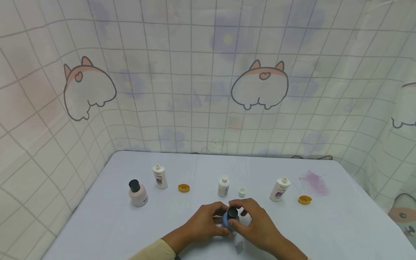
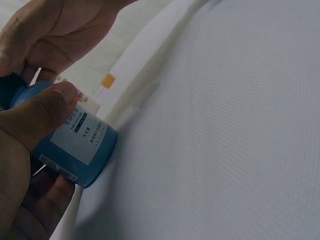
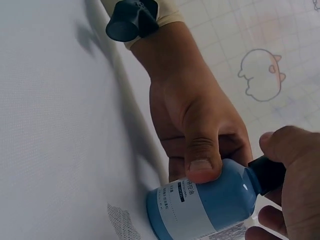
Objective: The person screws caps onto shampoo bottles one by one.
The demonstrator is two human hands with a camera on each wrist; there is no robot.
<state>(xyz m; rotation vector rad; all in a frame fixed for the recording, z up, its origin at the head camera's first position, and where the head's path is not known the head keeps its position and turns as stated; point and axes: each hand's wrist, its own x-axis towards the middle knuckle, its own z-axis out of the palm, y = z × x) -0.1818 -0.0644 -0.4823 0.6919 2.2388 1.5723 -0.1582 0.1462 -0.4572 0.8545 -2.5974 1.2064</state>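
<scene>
A blue bottle (image 1: pixel 225 221) with a white printed label and a black cap (image 1: pixel 232 212) is between both hands, near the front middle of the table. My left hand (image 1: pixel 205 222) grips the bottle's body, its thumb across the label side in the left wrist view. With fingers and thumb, my right hand (image 1: pixel 258 227) pinches the black cap (image 3: pixel 267 174), which sits on the bottle's neck. The bottle's base (image 2: pixel 102 162) is close to the white tabletop; whether it touches, I cannot tell.
Behind the hands stand a pink bottle (image 1: pixel 138 198) with a black cap and three uncapped white bottles, at left (image 1: pixel 160 177), middle (image 1: pixel 223 187) and right (image 1: pixel 279 190). Two orange caps (image 1: pixel 183 188) and a white cap (image 1: pixel 242 193) lie among them. A purplish stain (image 1: pixel 316 183) marks the right side.
</scene>
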